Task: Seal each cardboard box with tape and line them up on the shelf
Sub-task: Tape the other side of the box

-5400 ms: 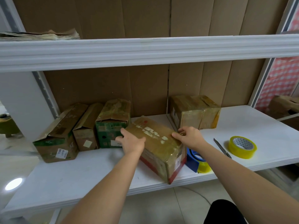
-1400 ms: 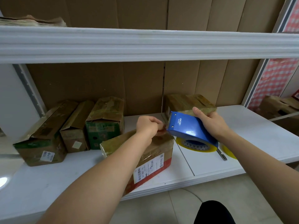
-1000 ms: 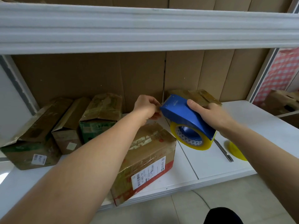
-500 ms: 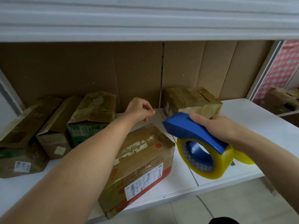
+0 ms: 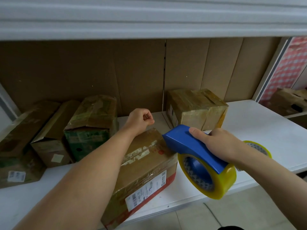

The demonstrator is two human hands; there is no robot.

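Note:
A brown cardboard box (image 5: 146,163) with a red-edged label lies askew at the front edge of the white shelf (image 5: 265,130). My right hand (image 5: 219,141) grips a blue tape dispenser (image 5: 191,146) carrying a yellow tape roll (image 5: 224,185), its nose just above the box's right top edge. My left hand (image 5: 139,120) hovers over the box's far end, fingers curled with thumb and forefinger pinched on the tape end; the clear strip is hard to make out. My left forearm hides part of the box top.
Three taped boxes stand in a row at the back left, the nearest green-sided (image 5: 93,117). Another taped box (image 5: 197,107) sits at the back centre. A spare yellow roll (image 5: 259,146) lies behind my right wrist. The upper shelf (image 5: 149,19) overhangs closely.
I took the dispenser from the shelf with my right hand and my left pinched at its nose. Since then the dispenser has dropped toward the box while my left hand stayed over the far end.

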